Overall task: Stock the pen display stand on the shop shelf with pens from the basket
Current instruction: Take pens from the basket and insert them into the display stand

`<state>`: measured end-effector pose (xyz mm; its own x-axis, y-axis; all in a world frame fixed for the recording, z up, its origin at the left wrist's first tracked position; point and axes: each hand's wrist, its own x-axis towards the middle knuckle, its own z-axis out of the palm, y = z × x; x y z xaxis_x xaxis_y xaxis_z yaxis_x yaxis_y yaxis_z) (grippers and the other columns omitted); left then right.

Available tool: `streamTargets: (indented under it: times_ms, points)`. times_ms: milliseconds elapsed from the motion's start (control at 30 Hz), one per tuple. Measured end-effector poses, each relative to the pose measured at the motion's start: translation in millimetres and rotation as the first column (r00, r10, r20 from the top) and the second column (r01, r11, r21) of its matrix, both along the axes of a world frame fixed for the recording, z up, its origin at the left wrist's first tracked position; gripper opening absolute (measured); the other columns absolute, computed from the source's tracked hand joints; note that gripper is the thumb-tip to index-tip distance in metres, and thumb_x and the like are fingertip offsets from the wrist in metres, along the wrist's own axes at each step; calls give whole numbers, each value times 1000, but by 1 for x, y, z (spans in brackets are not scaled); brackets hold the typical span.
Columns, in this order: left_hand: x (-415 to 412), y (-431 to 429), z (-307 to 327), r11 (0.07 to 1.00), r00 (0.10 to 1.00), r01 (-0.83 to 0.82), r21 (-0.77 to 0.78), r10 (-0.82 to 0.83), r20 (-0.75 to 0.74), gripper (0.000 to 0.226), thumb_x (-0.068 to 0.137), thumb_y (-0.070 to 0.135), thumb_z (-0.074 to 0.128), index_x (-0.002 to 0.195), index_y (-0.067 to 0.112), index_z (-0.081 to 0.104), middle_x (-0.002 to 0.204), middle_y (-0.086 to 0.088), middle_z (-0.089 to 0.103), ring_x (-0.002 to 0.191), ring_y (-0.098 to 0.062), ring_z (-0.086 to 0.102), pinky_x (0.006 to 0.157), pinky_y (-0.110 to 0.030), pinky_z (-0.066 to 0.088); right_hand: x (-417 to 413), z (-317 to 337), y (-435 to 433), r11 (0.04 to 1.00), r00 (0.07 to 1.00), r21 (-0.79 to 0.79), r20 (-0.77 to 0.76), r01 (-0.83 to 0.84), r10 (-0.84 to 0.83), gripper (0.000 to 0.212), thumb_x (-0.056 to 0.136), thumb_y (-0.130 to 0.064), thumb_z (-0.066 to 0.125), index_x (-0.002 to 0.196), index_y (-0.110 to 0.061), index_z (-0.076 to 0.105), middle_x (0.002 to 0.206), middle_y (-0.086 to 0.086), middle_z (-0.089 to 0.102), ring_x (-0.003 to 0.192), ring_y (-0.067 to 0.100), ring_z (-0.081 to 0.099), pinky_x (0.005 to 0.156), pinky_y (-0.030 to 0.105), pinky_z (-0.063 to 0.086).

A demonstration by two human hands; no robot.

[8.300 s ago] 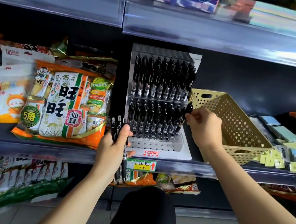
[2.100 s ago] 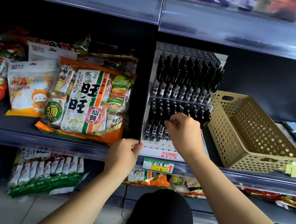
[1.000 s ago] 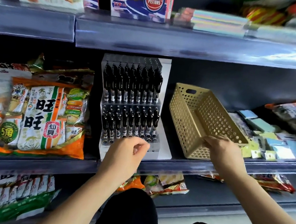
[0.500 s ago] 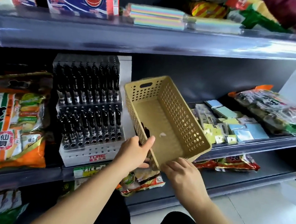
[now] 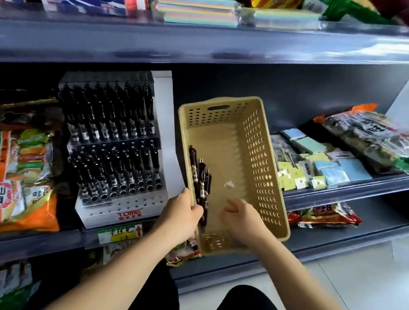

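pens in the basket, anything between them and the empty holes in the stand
Only the basket's left wall: the pens, held by the left hand, lie inside against it. The stand sits just beyond it, front holes open.

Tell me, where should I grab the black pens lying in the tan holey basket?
Grip the black plastic pens round their near ends, where the left hand holds them. Come from above, through the open top of the tan perforated plastic basket: they lie bundled along its left wall, so the sides are blocked.

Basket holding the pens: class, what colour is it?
The basket is beige, shown best in the head view.
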<state>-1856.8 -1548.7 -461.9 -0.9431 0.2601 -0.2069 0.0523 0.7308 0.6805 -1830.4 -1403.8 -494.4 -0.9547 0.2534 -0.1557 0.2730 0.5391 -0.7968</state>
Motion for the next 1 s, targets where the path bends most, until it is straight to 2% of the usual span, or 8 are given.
streamTargets:
  times_ms: [100,167,267,367,467,733,900,1000]
  points:
    - [5,-7,0,996,999,-2,87,-2,49,22,98,22,40,119,13,43,108,8,40,67,-17,67,58,-28,58,-19,0,-5,954,993,-284,90,94,-71,61,85,-16,64,139,-3,39,133,9,53,113,20,54,88,28,47]
    - [9,-10,-1,991,998,20,134,-28,61,21,98,20,40,118,12,44,108,8,43,68,-17,66,57,-27,57,-28,2,-9,922,987,-359,115,146,-112,54,83,-15,67,131,-3,46,119,6,59,106,20,57,84,28,48]
    - [10,-16,-3,995,999,44,89,-45,19,13,95,21,42,100,9,46,100,-4,56,76,-32,65,69,-44,54,-39,6,-25,910,986,-385,118,153,-116,38,80,-8,67,116,-4,54,93,5,63,85,16,60,70,24,49]
    - [12,-19,-2,996,999,50,75,-50,6,11,94,21,42,90,11,45,96,-13,61,68,-31,62,63,-43,51,-45,7,-39,921,984,-356,131,159,-119,27,80,-5,58,105,3,60,94,20,67,75,22,60,65,33,52]
    - [15,-20,1,987,997,66,148,-72,32,6,92,23,43,91,17,46,99,-12,62,74,-35,68,64,-52,56,-47,7,-45,925,981,-339,144,175,-132,34,81,-9,50,113,3,55,94,16,62,78,25,58,65,29,48]
    - [17,-18,12,972,990,111,209,-125,57,17,98,23,39,114,20,42,105,12,41,65,-19,70,57,-33,58,-30,18,-36,805,983,-568,152,171,-101,35,89,-18,50,121,-4,45,95,8,62,81,18,62,62,26,49]
    - [5,-14,25,986,993,110,127,-115,32,9,97,24,41,103,17,44,89,12,47,73,-23,69,68,-36,56,-23,50,-29,775,961,-609,-71,169,-266,6,86,-12,46,90,-10,50,67,0,48,53,9,44,48,21,36]
    - [-13,-11,33,985,997,43,167,-53,51,10,95,21,44,104,18,48,98,3,57,79,-25,68,74,-44,57,-15,85,-17,760,943,-644,-195,83,-269,8,84,-4,43,87,-12,45,57,-2,41,43,8,33,41,21,28]
